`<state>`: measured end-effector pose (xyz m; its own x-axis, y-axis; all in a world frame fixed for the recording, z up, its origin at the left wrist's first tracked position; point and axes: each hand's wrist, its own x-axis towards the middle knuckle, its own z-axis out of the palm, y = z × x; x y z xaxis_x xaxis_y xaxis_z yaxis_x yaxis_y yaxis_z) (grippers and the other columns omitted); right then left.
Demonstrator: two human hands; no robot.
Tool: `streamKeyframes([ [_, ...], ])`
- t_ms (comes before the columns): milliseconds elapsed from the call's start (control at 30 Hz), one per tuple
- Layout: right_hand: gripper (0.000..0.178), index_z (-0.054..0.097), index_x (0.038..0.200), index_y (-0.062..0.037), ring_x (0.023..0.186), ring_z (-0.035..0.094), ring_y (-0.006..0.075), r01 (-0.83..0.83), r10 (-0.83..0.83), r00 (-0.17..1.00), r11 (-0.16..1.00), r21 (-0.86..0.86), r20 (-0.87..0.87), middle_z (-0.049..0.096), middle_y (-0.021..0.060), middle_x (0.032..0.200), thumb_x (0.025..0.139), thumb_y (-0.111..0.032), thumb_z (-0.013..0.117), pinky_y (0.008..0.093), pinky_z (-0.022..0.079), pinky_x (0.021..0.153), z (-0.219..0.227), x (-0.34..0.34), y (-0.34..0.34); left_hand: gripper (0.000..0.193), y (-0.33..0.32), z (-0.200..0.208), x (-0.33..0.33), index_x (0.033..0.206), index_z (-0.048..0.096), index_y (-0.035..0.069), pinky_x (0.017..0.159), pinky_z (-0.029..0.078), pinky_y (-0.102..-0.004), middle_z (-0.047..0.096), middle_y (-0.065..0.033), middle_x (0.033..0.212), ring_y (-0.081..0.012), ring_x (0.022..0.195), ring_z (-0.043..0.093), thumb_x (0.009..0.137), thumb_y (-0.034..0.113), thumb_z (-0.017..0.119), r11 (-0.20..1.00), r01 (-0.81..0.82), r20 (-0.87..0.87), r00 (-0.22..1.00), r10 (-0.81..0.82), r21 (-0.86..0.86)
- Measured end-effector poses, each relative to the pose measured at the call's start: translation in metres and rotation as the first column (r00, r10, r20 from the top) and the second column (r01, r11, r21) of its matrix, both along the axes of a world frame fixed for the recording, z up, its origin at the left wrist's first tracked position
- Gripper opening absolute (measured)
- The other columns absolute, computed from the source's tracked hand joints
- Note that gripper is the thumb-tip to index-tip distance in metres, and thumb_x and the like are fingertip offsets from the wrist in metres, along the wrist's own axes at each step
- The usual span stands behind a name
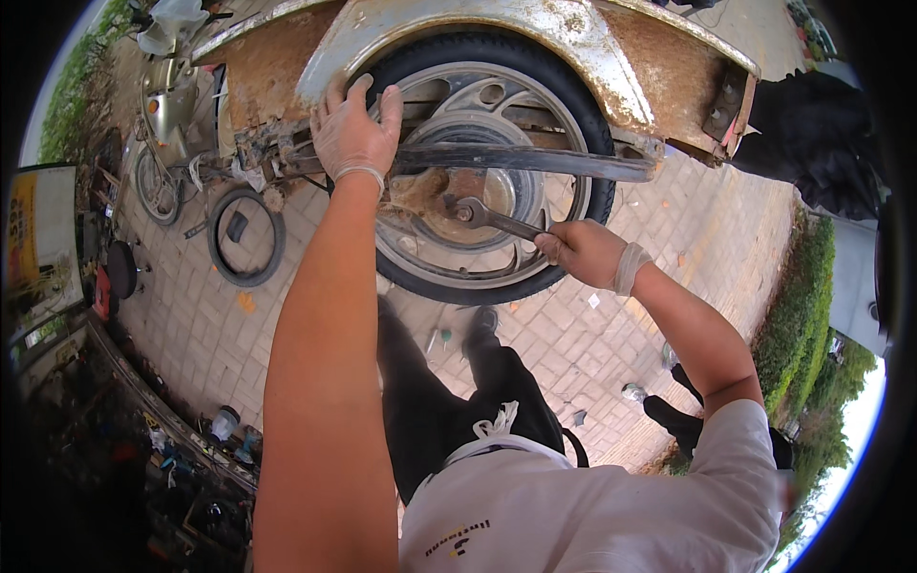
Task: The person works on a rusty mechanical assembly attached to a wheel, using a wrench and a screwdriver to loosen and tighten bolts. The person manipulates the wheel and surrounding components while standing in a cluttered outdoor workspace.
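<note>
A spoked alloy wheel (pixel 535 91) with a black tire (pixel 599 124) sits under a rusty silver fender (pixel 535 24). Across it runs a dark metal bar (pixel 554 160). At the hub, the head of a wrench (pixel 499 222) is around the axle nut (pixel 465 213). My right hand (pixel 583 252), in a thin clear glove, is closed round the wrench's other end. My gloved left hand (pixel 355 129) lies with fingers spread by the tire's upper left edge, beside the bar's left end; whether it presses on the tire or the frame I cannot tell.
On the brick paving at left lies a loose tire (pixel 222 272), near a parked motorbike (pixel 167 105). A bin of dark parts (pixel 181 468) stands at lower left. A screwdriver with a green handle (pixel 445 335) lies between my feet. Another person's dark clothing (pixel 807 143) shows at right.
</note>
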<state>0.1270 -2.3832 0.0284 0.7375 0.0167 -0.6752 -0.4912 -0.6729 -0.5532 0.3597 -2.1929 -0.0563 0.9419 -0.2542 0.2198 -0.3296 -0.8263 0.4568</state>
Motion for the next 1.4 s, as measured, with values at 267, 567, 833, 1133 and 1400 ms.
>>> streamKeyframes([
  [267,0.03,0.052,0.082,-0.0047,0.054,0.046,0.0101,0.584,-0.415,0.806,0.67,0.458,-0.422,0.046,-0.0011,0.059,0.097,-0.031,0.052,0.0258,0.038,0.048,-0.018,-0.054,0.016,0.052,-0.002,0.004,0.0,0.121,0.061,0.016,0.11,0.026,-0.044,0.044,-0.0108,0.14,-0.0319,0.128,0.04,0.087,0.054,0.049,1.0,0.004,0.004,1.0,-0.004,0.008],
  [567,0.024,0.051,0.068,-0.0093,0.037,0.032,0.0057,0.963,-0.594,0.09,-0.153,0.222,-0.8,0.038,-0.0055,0.05,0.087,-0.017,0.063,0.0244,0.024,0.035,-0.085,-0.019,0.208,0.047,0.001,-0.005,0.004,0.115,0.064,0.014,0.108,0.028,-0.0462,0.049,-0.0159,0.133,-0.0337,0.125,0.043,0.087,0.05,0.052,0.998,0.042,0.047,0.998,-0.04,-0.049],
  [833,0.03,0.054,0.077,-0.0029,0.07,0.052,0.012,0.424,-0.375,0.205,-0.799,0.427,-0.904,0.056,0.0029,0.075,0.098,-0.023,0.049,0.0275,0.044,0.065,-0.145,0.068,0.349,0.046,0.0,-0.004,0.006,0.112,0.065,0.014,0.108,0.028,-0.0468,0.045,-0.0149,0.136,-0.0352,0.124,0.042,0.088,0.05,0.05,0.996,0.076,0.044,0.996,-0.074,-0.056],
  [1133,0.034,0.056,0.083,-0.0011,0.057,0.058,0.0392,0.258,-0.272,0.96,0.949,0.18,0.061,0.054,0.0212,0.058,0.091,-0.034,0.06,0.0433,0.045,0.051,-0.058,-0.135,0.155,0.049,0.0,-0.001,0.001,0.115,0.065,0.015,0.109,0.026,-0.0472,0.043,-0.0136,0.139,-0.0352,0.127,0.041,0.088,0.052,0.047,0.999,0.038,-0.003,0.999,-0.038,-0.012],
  [1400,0.04,0.059,0.082,-0.0044,0.06,0.058,0.0396,-0.441,0.458,0.889,0.857,-0.266,0.002,0.057,0.0186,0.059,0.094,-0.042,0.049,0.0483,0.046,0.058,0.065,-0.049,-0.048,0.05,0.0,-0.002,0.001,0.118,0.063,0.018,0.11,0.026,-0.0458,0.043,-0.0114,0.141,-0.0329,0.127,0.041,0.088,0.055,0.046,1.0,0.002,-0.003,1.0,-0.002,0.03],
])
